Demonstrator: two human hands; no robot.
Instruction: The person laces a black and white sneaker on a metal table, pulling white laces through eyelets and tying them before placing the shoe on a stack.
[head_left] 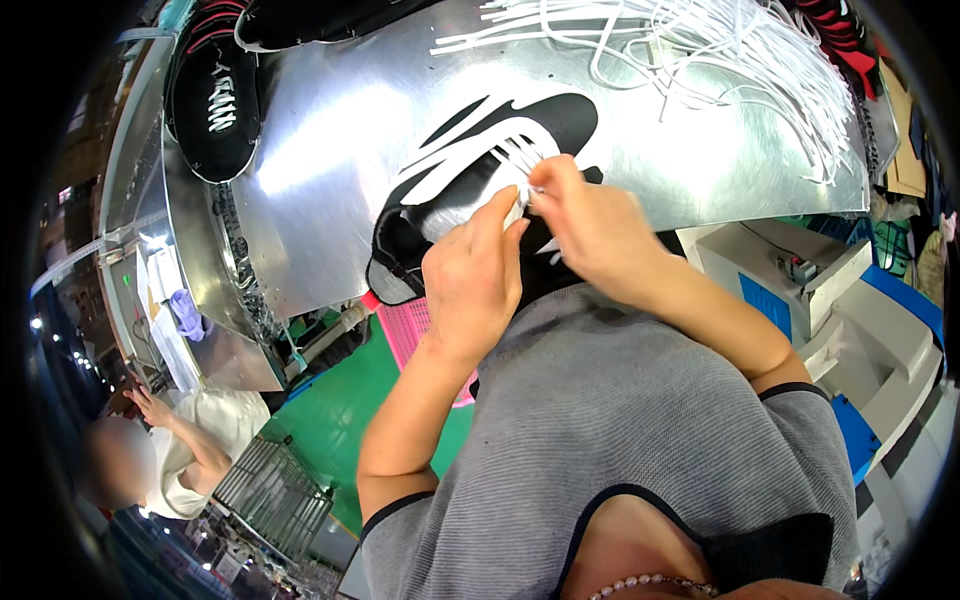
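A black-and-white shoe upper [570, 120] lies on the metal table in front of me, its toe pointing away to the right and its dark collar near the table's front edge. White lace strands [516, 152] cross its throat. My left hand [472, 275] is closed, thumb and forefinger pinching the white shoelace above the throat. Right beside it, my right hand [605, 228] pinches the shoelace too, its fingertips almost touching the left ones. The fingers cover the exact holes and lace ends there.
A large bundle of loose white laces [740, 60] spreads over the far right of the metal table [310, 215]. Black laced shoes [215, 110] stand at the far left. Below the table edge is a pink basket [405, 330]. Another person [205, 450] works at lower left.
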